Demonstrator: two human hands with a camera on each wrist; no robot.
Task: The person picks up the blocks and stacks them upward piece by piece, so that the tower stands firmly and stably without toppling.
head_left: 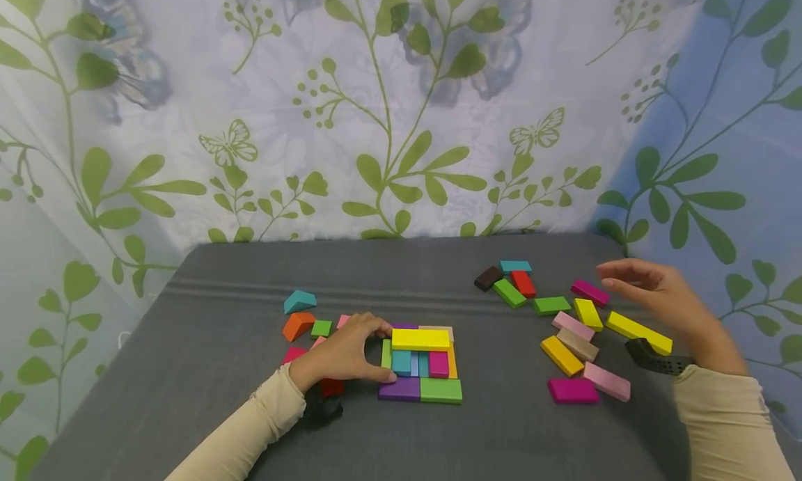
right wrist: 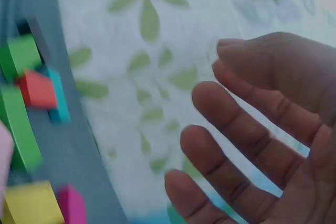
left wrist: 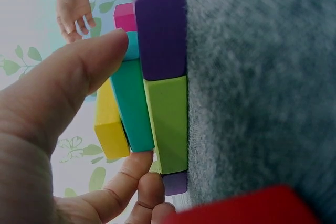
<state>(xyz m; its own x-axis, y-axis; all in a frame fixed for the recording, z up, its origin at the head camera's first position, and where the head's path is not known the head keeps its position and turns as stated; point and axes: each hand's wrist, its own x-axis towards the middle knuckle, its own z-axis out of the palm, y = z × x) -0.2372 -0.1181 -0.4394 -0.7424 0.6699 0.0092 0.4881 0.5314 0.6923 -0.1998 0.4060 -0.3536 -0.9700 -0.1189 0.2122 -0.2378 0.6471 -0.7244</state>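
Teal block (left wrist: 134,106) is pinched end to end by left hand (head_left: 338,352); long axis near-to-far, under yellow block (head_left: 420,339). Right hand (head_left: 669,298) held raised, fingers parted.

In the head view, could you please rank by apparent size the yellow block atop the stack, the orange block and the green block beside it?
1. Yellow block
2. Orange block
3. Green block

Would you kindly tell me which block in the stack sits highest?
The yellow block lying on top, near the left hand; the other stacked blocks sit lower.
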